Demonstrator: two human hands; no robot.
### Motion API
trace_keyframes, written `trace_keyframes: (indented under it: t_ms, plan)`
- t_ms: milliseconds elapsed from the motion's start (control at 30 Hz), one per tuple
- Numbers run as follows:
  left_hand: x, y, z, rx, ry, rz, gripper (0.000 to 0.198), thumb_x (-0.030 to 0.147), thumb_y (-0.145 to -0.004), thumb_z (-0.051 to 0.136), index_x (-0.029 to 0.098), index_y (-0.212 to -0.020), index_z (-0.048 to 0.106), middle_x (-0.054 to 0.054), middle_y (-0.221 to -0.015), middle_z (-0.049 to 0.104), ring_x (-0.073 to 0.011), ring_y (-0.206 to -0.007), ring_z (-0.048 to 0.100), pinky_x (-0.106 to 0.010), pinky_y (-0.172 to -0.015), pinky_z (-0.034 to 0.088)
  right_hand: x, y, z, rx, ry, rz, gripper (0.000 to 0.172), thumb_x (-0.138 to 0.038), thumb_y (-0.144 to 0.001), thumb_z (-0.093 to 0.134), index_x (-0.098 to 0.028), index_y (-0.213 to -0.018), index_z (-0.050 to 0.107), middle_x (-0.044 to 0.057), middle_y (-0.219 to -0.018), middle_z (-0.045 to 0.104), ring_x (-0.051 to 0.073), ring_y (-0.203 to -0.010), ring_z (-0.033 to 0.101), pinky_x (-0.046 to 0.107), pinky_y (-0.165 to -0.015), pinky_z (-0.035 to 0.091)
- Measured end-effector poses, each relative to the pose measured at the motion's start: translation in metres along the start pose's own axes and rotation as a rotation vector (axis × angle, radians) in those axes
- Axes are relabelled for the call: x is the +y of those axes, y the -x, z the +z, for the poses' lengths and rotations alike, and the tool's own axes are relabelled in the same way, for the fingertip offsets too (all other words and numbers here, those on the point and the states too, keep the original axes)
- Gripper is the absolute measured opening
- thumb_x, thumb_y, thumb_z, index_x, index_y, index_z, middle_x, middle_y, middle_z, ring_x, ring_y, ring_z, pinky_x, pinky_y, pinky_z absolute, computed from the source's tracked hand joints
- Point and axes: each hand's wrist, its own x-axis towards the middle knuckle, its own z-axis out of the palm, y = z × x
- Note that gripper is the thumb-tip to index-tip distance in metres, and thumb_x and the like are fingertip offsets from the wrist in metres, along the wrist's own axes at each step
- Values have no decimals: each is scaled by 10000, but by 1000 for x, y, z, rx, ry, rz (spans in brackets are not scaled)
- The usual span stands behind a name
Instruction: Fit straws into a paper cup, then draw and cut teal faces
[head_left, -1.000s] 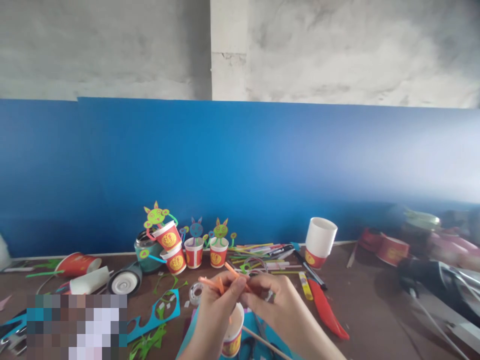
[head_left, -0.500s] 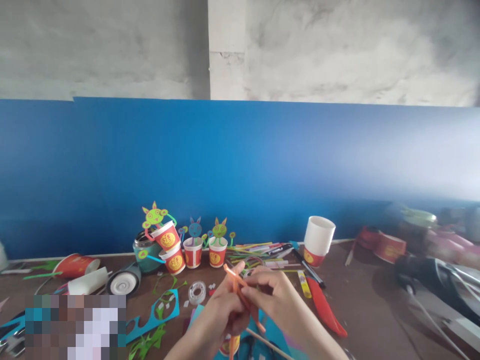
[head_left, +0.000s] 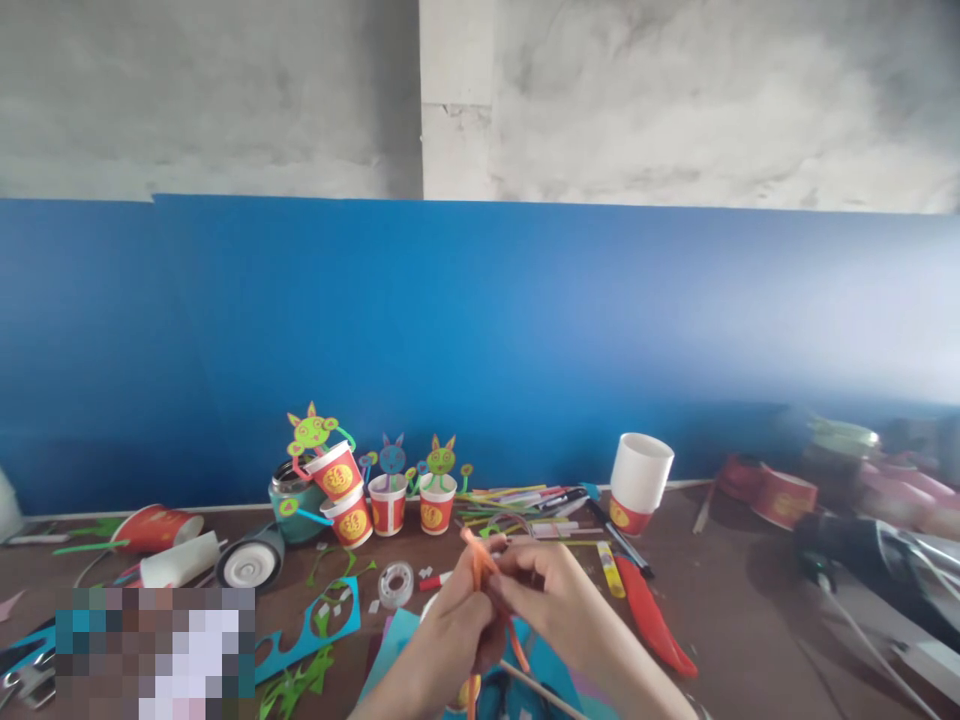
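Observation:
Both of my hands meet low in the middle of the view over the brown table [head_left: 735,640]. My left hand [head_left: 450,640] and my right hand [head_left: 555,605] are closed in a pinch on a thin orange paper strip [head_left: 477,557], which stands up between the fingertips and hangs down below them. A small red and white paper cup sits under my left hand, mostly hidden. Beneath my hands lies blue paper [head_left: 394,645] and a thin wooden stick [head_left: 536,690].
Small red cups with green and blue paper animals [head_left: 390,490] stand by the blue wall. A white tape roll [head_left: 395,584], a cut blue sheet [head_left: 315,625], coloured strips and pens [head_left: 525,500], an upside-down white cup [head_left: 637,485], a red knife-shaped thing [head_left: 652,620] and tipped cups [head_left: 157,530] lie around.
The orange strip has turned from lying across my fingers to standing nearly upright. My hands have closed in tighter and now cover the cup.

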Motion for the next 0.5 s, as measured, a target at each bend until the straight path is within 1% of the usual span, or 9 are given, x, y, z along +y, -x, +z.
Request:
trace_keyframes:
  t_ms: [67, 100, 133, 167, 233, 300, 400, 500]
  plan:
    - [5, 0, 3, 59, 80, 21, 567, 311, -664, 632, 182, -1206, 528, 78, -482, 471, -59, -393, 321, -183, -422, 184, 1, -1, -3, 59, -59, 32, 242, -321, -819, 566, -132, -728, 686, -3, -626, 587, 117, -567, 514, 208, -517, 398]
    - [8, 0, 5, 102, 152, 32, 549, 346, -650, 668, 193, -1166, 561, 55, -558, 534, -57, -414, 360, -180, -433, 221, 1, -2, -4, 75, -87, 43, 261, -346, -822, 563, -132, -729, 678, -9, -596, 566, 108, -533, 490, 204, -487, 379]
    - [12, 1, 7, 148, 224, 42, 543, 389, -634, 697, 198, -1130, 587, 30, -647, 587, -61, -446, 405, -181, -449, 263, 1, -2, -4, 72, -115, 50, 275, -363, -824, 560, -132, -721, 670, -15, -572, 546, 99, -505, 464, 200, -465, 357]
    - [15, 2, 9, 163, 272, 58, 543, 436, -642, 704, 197, -1118, 598, 9, -719, 617, -74, -493, 455, -186, -475, 305, 0, -2, -4, 50, -146, 59, 286, -372, -823, 560, -133, -703, 659, -20, -553, 528, 90, -479, 436, 197, -444, 335]
    - [19, 4, 11, 151, 327, 77, 563, 508, -645, 705, 185, -1097, 618, -23, -815, 641, -115, -610, 543, -208, -551, 383, -1, -2, 0, -11, -192, 85, 295, -370, -811, 565, -132, -652, 635, -31, -517, 491, 75, -441, 384, 194, -415, 291]
    - [19, 6, 13, 125, 339, 78, 584, 529, -655, 697, 185, -1119, 613, -42, -881, 645, -165, -735, 596, -238, -634, 430, -1, -2, 6, -40, -205, 104, 281, -347, -782, 584, -128, -609, 620, -37, -497, 458, 69, -430, 356, 194, -405, 265]
    - [14, 7, 12, 97, 319, 61, 577, 524, -718, 643, 211, -1195, 561, -58, -996, 634, -214, -885, 617, -277, -719, 458, 1, -3, 14, -25, -205, 79, 247, -307, -747, 602, -122, -585, 617, -32, -506, 456, 74, -455, 365, 198, -428, 277]
    - [7, 5, 10, 79, 254, 102, 548, 504, -785, 581, 197, -1235, 521, -87, -1114, 605, -234, -982, 597, -294, -761, 456, 1, -3, 18, -22, -192, 68, 259, -306, -754, 596, -124, -570, 612, -29, -512, 467, 76, -460, 362, 202, -434, 279]
